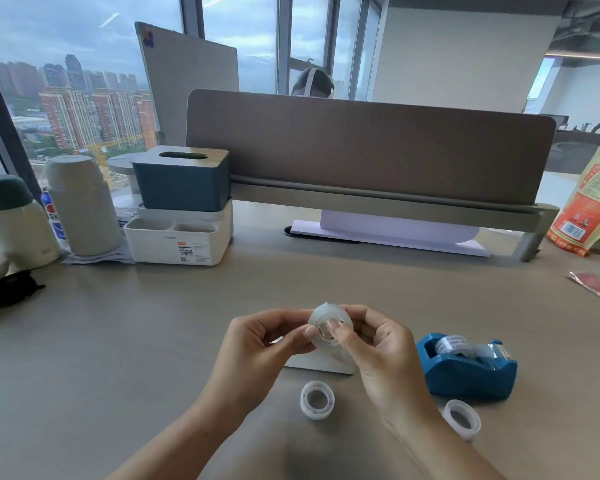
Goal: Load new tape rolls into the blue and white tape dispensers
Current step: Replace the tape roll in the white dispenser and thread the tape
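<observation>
- Both bare forearms reach in from the near edge, converging at centre above the table.
- The left hand (257, 344) curls inward, thumb and fingertips pinching a tape roll (329, 323).
- The right hand (378, 348) mirrors it, thumb pressed against the roll's near face.

A wide grey-brown desk (118, 341) fills the view. Straight ahead of the hands stands a brown divider panel (368, 147). Far off to the left are big windows (66, 64) showing tall red buildings and a cloudy sky. Soft daylight comes in. A grey board (187, 77) leans by the glass. Up to the right is a white wall (465, 50).
</observation>
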The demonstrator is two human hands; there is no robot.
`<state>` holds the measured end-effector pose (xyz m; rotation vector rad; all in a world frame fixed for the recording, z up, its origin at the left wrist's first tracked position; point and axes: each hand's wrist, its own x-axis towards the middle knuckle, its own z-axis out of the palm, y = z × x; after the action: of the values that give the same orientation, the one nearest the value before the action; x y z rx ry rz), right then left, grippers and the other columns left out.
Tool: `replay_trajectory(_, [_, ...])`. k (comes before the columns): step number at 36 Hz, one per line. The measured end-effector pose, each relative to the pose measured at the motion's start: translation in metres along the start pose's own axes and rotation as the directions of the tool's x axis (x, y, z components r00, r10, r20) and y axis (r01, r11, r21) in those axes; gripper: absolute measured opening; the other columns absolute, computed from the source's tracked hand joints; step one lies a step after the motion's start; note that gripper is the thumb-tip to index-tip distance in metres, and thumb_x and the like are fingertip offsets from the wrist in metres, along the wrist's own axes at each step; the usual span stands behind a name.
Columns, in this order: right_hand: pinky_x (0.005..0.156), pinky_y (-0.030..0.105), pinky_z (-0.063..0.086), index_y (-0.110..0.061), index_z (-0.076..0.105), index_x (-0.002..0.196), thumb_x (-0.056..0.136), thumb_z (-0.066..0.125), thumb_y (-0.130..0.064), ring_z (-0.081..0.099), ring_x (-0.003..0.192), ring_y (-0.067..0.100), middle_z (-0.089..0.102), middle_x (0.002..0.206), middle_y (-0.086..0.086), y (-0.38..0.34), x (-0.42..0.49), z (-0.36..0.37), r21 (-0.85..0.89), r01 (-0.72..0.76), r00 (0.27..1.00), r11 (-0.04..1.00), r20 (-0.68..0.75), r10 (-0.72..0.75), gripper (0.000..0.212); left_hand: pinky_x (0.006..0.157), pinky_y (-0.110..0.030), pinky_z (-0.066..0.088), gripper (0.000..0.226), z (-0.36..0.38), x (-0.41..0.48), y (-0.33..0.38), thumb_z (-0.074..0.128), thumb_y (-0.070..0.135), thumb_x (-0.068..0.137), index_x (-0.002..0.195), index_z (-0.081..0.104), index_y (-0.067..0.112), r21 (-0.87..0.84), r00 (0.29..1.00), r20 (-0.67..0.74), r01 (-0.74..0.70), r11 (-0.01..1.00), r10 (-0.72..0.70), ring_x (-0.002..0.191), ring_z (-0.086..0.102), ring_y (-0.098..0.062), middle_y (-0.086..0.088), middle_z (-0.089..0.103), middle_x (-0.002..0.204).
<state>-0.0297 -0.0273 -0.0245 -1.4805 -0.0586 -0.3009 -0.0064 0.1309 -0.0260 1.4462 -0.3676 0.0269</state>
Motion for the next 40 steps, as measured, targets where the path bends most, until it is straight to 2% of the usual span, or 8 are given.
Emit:
replay_trajectory(6, [0.067, 0.016, 0.053, -0.011, 0.075, 0.087, 0.069, 0.075, -0.028, 0.070, 0.071, 0.008, 0.078, 0.077, 0.004, 0.001, 0.000, 0.001, 0.005, 0.017, 0.999, 1.000, -0.029, -0.017, 0.025, 0.077, -0.032, 0.061, 0.019, 0.001, 0.000, 0.000, 0.075, 0.025, 0.071, 0.089, 0.081, 0.022, 0.051, 1.000, -0.018, -0.022, 0.998, 0.023, 0.084, 0.076, -0.023, -0.004, 0.081, 0.086])
replay_trajectory(14, [0.066, 0.016, 0.052, -0.009, 0.073, 0.089, 0.072, 0.083, -0.024, 0.069, 0.072, 0.009, 0.077, 0.079, 0.006, -0.001, -0.001, 0.002, 0.005, 0.021, 1.000, 1.000, -0.021, -0.021, 0.024, 0.077, -0.033, 0.061, 0.017, 0.002, -0.001, 0.000, 0.075, 0.023, 0.072, 0.088, 0.081, 0.022, 0.044, 0.999, -0.031, -0.030, 0.999, 0.031, 0.082, 0.075, -0.028, -0.005, 0.081, 0.084])
replay_trajectory(20, [0.088, 0.029, 0.055, -0.031, 0.074, 0.105, 0.067, 0.076, -0.045, 0.071, 0.095, 0.022, 0.077, 0.098, 0.005, -0.005, 0.000, -0.003, -0.056, 0.001, 0.995, 0.998, 0.096, 0.004, 0.041, 0.075, -0.031, 0.061, 0.021, -0.001, -0.001, 0.003, 0.073, 0.015, 0.073, 0.093, 0.081, 0.014, -0.061, 1.000, -0.010, -0.007, 0.998, 0.007, 0.083, 0.076, -0.021, -0.010, 0.080, 0.089])
replay_trajectory(23, [0.098, 0.037, 0.052, -0.030, 0.073, 0.113, 0.071, 0.074, -0.049, 0.069, 0.107, 0.025, 0.076, 0.108, 0.005, -0.010, 0.000, -0.006, -0.023, -0.036, 0.979, 0.999, 0.200, 0.040, 0.046, 0.074, -0.028, 0.060, 0.024, -0.002, 0.000, 0.004, 0.071, 0.013, 0.074, 0.096, 0.079, 0.009, -0.096, 1.000, -0.007, 0.005, 0.995, -0.006, 0.084, 0.076, -0.021, -0.013, 0.080, 0.091])
replay_trajectory(28, [0.085, 0.028, 0.055, -0.015, 0.074, 0.113, 0.094, 0.053, -0.032, 0.070, 0.102, 0.020, 0.075, 0.113, 0.010, -0.013, 0.001, -0.007, 0.135, -0.106, 0.973, 0.985, 0.216, 0.075, 0.033, 0.079, -0.031, 0.060, 0.024, -0.004, 0.002, 0.005, 0.071, 0.016, 0.073, 0.095, 0.080, 0.011, -0.149, 0.999, -0.003, 0.051, 0.988, -0.052, 0.091, 0.075, -0.026, -0.013, 0.079, 0.095])
replay_trajectory(31, [0.086, 0.026, 0.054, -0.017, 0.074, 0.111, 0.089, 0.062, -0.026, 0.070, 0.102, 0.019, 0.076, 0.111, 0.008, -0.011, 0.001, -0.007, 0.106, -0.097, 0.973, 0.990, 0.218, 0.072, 0.027, 0.079, -0.030, 0.059, 0.020, -0.004, 0.002, 0.006, 0.077, 0.014, 0.075, 0.095, 0.080, 0.012, -0.168, 0.997, 0.023, 0.074, 0.983, -0.071, 0.094, 0.075, -0.026, -0.013, 0.079, 0.097])
replay_trajectory(36, [0.086, 0.026, 0.055, -0.015, 0.075, 0.106, 0.061, 0.085, -0.049, 0.070, 0.100, 0.020, 0.076, 0.108, 0.011, -0.008, 0.005, -0.006, 0.183, -0.117, 0.968, 0.976, 0.239, 0.071, 0.056, 0.079, -0.029, 0.059, 0.027, -0.003, 0.001, 0.008, 0.074, 0.019, 0.073, 0.098, 0.079, 0.009, -0.211, 0.994, 0.033, 0.109, 0.971, -0.104, 0.097, 0.074, -0.028, -0.016, 0.078, 0.101])
replay_trajectory(40, [0.083, 0.026, 0.056, -0.014, 0.075, 0.097, 0.060, 0.088, -0.042, 0.070, 0.097, 0.020, 0.075, 0.106, 0.013, -0.006, 0.006, -0.005, 0.293, -0.141, 0.961, 0.946, 0.269, 0.060, 0.048, 0.078, -0.027, 0.059, 0.029, -0.003, 0.002, 0.008, 0.079, 0.024, 0.074, 0.098, 0.079, 0.010, -0.247, 0.991, 0.055, 0.130, 0.960, -0.120, 0.097, 0.074, -0.026, -0.015, 0.078, 0.103])
